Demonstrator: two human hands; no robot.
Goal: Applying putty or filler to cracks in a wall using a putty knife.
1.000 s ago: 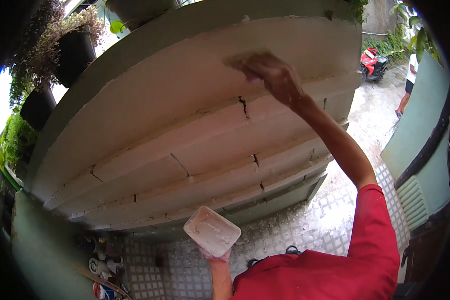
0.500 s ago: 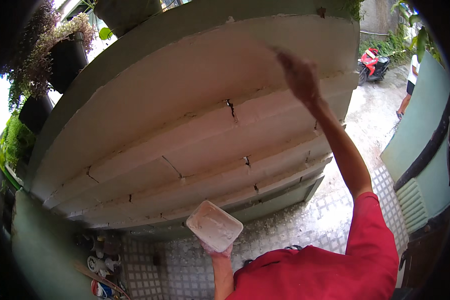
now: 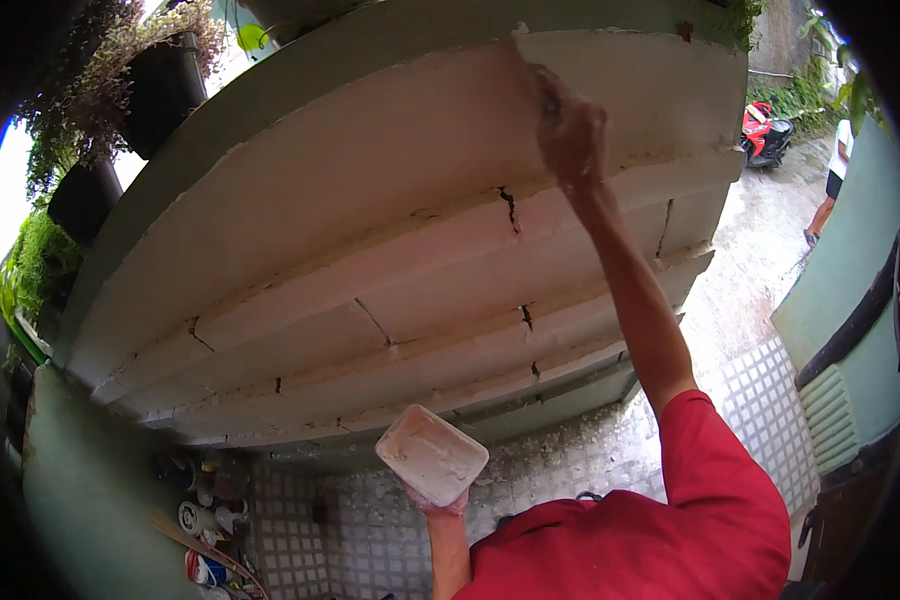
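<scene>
My left hand supports a shallow, rounded-corner plastic tub from below, its fingers mostly hidden. Pale paste smears the tub's inside. Up and to the right, my right hand is closed round what looks like a putty knife, its blade blurred. The knife is held against or close to the top band of a pale, stepped wall surface, near its ragged upper edge; contact cannot be made out. Dark cracks run across the ledges below.
Potted plants hang at the upper left. Clutter and buckets stand at the lower left on a tiled floor. A green wall rises on the right. Beyond are a red motorbike and a standing person.
My right hand has moved up and left along the top band with the knife. The view has shifted slightly, and the tub stays nearly where it was in my left hand.
</scene>
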